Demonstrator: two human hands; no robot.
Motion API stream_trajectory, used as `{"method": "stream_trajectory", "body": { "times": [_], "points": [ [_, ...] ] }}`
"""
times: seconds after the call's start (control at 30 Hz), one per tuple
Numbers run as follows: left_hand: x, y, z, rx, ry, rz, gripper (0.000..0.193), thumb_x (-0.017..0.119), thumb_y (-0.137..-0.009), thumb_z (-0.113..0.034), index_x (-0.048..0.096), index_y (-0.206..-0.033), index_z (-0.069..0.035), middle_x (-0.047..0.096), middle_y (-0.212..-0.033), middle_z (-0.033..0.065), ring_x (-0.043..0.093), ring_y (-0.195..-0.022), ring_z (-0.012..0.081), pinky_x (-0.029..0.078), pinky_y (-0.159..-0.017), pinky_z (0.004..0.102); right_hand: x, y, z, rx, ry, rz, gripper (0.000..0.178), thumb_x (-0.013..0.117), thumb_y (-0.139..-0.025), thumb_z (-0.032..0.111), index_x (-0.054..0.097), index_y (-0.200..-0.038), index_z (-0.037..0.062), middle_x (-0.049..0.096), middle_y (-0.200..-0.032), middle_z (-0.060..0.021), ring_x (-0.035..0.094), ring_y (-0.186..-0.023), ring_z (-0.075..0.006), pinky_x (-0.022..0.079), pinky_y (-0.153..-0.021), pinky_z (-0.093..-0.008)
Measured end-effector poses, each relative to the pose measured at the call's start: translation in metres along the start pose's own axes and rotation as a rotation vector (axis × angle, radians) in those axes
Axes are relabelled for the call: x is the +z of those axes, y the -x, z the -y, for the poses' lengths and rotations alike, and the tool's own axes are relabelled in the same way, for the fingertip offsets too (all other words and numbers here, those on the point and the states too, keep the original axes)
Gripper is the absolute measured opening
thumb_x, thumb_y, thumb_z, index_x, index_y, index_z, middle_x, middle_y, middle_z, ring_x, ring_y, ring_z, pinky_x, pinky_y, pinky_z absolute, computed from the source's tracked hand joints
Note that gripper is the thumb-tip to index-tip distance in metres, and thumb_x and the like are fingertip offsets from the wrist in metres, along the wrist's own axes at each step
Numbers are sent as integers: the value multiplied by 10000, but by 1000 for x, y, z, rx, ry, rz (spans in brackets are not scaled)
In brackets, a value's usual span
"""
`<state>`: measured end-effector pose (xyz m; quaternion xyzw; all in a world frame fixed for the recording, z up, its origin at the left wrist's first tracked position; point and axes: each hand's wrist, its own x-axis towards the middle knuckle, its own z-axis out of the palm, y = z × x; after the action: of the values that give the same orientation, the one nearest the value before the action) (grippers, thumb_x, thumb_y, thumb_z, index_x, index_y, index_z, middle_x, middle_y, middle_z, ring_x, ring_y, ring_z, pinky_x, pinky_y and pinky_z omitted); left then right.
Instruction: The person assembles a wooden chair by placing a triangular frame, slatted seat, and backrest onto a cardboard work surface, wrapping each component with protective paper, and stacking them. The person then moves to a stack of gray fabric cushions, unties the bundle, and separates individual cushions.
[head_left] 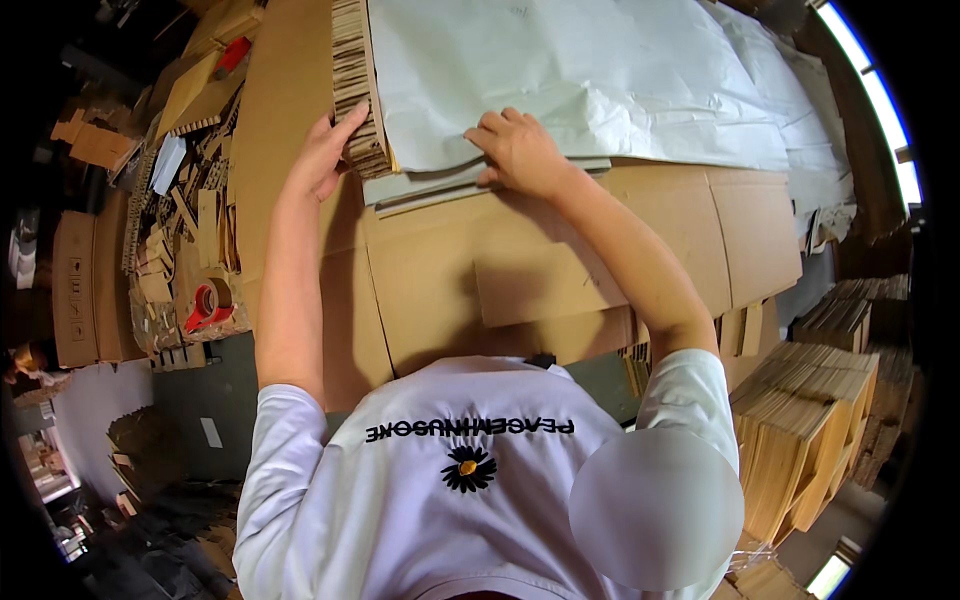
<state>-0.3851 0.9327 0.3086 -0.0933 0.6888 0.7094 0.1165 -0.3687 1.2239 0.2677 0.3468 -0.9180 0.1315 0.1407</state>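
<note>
Left hand at the stack, right hand at the sheet edge

We find the stack of cardboard strips just right of and beyond the left hand, its ribbed side facing that hand. The white sheet lies right of the stack; its near edge runs under the right hand and on to the right, with wrinkles beyond the knuckles. Thin pale boards show below that edge, between the two hands.

As to room, the flat cardboard surface stretches from both hands back toward the chest, and a strip of it runs left of the left hand as far as the cardboard scraps. A loose cardboard piece lies on the near side of the right hand. The red tape dispenser sits well to the left of the left forearm.

The left arm reaches almost straight forward, with the fingers against the stack's side; we cannot tell whether they grip it. The right arm bends at the elbow and slants inward, palm down, fingers curled on the sheet, thumb near its edge. Whether thumb and fingers pinch the sheet, we cannot tell.
</note>
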Motion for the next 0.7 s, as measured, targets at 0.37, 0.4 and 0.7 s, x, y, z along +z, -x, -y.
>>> {"method": "stream_trajectory", "body": {
  "times": [0.37,0.4,0.7],
  "points": [
    [-6,-7,11,-3,124,35,384,686,-903,-313,592,-1160,-44,677,-1070,76,652,-962,203,538,-836,429,26,7,-6,30,-68,-70,344,762,-731,193,704,-1067,149,607,-985,-16,580,-962,-266,510,-779,-415],
    [-4,-7,10,-3,110,34,379,687,-902,-312,597,-1154,-43,678,-1071,75,652,-962,202,539,-836,429,26,6,-6,42,-66,-69,333,765,-731,198,708,-1055,147,609,-979,-16,581,-962,-265,508,-780,-418],
    [-7,-8,11,3,69,49,377,677,-906,-326,604,-1173,-70,669,-1100,53,642,-990,188,543,-840,415,22,0,-2,18,-1,-76,228,778,-728,249,710,-899,113,625,-890,-21,616,-857,-267,526,-706,-392]
  ]
}}
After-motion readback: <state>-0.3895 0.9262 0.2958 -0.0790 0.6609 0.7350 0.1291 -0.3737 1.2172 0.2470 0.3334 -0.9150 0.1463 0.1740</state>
